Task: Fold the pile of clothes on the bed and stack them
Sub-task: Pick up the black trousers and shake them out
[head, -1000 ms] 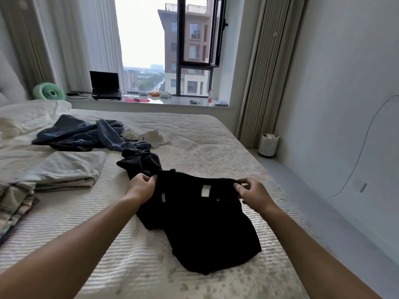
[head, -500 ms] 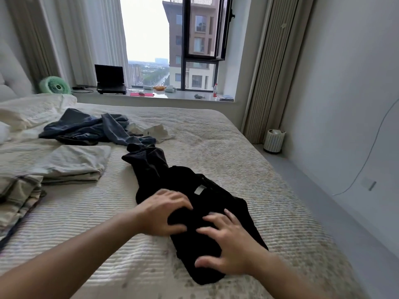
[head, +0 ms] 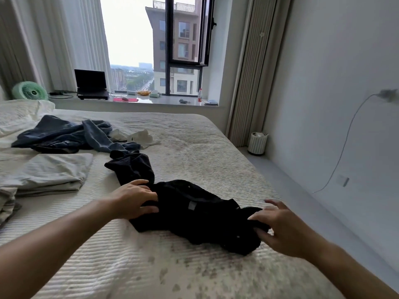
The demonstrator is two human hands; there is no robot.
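Note:
A black garment (head: 194, 214) lies crumpled across the middle of the bed (head: 194, 147), one part trailing back to the left. My left hand (head: 133, 198) rests on its left edge with spread fingers, the thumb tucked against the cloth. My right hand (head: 278, 228) touches its right end, fingers spread and slightly bent. Behind it lie blue jeans (head: 64, 137) and a white garment (head: 138, 137), both unfolded. A folded pale garment (head: 49, 171) sits at the left, with another folded piece (head: 6, 203) at the left edge.
The bed's right edge drops to a grey floor with a small striped bin (head: 257, 143) by the wall. A cable (head: 345, 143) hangs on the right wall. The window sill behind holds a laptop (head: 91, 85), a green fan (head: 30, 91) and a bottle (head: 200, 96).
Both hands let go of the garment's top edge and pressed it flat together. Now they have spread apart, the right hand sliding to the garment's right end.

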